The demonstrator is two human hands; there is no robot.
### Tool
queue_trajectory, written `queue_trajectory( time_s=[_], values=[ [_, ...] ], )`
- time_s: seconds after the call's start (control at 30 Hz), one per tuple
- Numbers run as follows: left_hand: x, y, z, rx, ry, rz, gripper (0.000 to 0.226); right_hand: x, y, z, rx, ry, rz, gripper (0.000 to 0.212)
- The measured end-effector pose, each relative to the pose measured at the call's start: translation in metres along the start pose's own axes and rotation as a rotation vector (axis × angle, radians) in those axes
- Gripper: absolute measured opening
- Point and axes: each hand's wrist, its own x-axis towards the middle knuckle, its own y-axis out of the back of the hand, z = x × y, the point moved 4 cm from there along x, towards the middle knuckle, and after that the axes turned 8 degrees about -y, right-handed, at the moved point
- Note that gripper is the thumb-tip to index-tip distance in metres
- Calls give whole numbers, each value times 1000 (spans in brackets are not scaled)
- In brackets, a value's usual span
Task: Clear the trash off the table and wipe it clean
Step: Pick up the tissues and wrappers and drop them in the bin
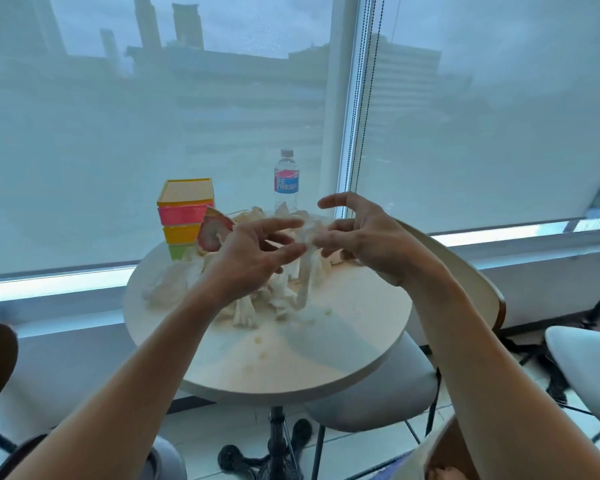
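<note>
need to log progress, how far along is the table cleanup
Barely begun. Nothing looks cleared: the tissue pile, a peel, crumbs, a bottle and a striped box sit on the table. In hand: the right hand pinches a tissue strip, the left hand spread beside it. Wiping is not yet done.
</note>
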Motion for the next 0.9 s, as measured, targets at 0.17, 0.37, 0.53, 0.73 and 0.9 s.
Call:
queue_trajectory(
  time_s=[0.17, 0.37, 0.53, 0.73, 0.9],
  values=[
    [4, 8, 7, -242, -45, 25, 27, 11, -9, -11, 162, 48, -79, 33],
    [5, 33, 7, -318, -60, 164, 11, 30, -12, 7, 115, -4, -4, 25],
    [4, 56, 9, -455, -44, 287, 15, 31, -33, 39, -226, -110, -222, 51],
    [1, 65, 5, -454, -16, 308, 14, 35, -68, 35, -120, -7, -163, 15],
    [-7, 70, -15, -302, 87, 191, 10, 43, -51, 17, 373, 20, 2, 10]
  ],
)
